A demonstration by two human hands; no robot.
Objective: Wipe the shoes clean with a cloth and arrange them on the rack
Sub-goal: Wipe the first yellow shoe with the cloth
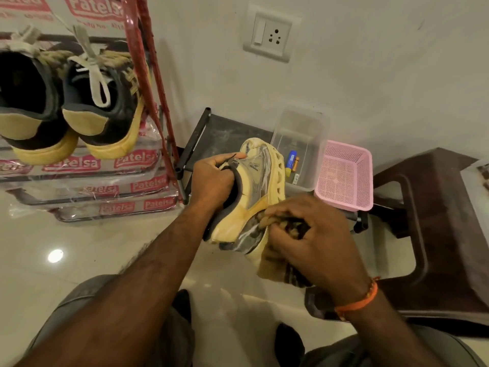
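A cream and grey sneaker [258, 178] is held up in the middle of the view, lying on its side with its sole turned to the right. My left hand [214, 181] grips it at the collar, fingers inside the opening. My right hand [309, 239] holds a bunched brown and tan cloth [275, 268] against the heel side of the sneaker. Two black sneakers with yellow soles [103, 102] stand heels toward me on a shelf of the rack [164, 102] at the left.
The rack's lower shelves are wrapped in printed plastic [87, 181]. A low black stand [211, 139] sits behind the shoe. A clear box with batteries [301, 144], a pink basket [346, 176] and a dark brown stool [436, 221] stand at the right, by the wall.
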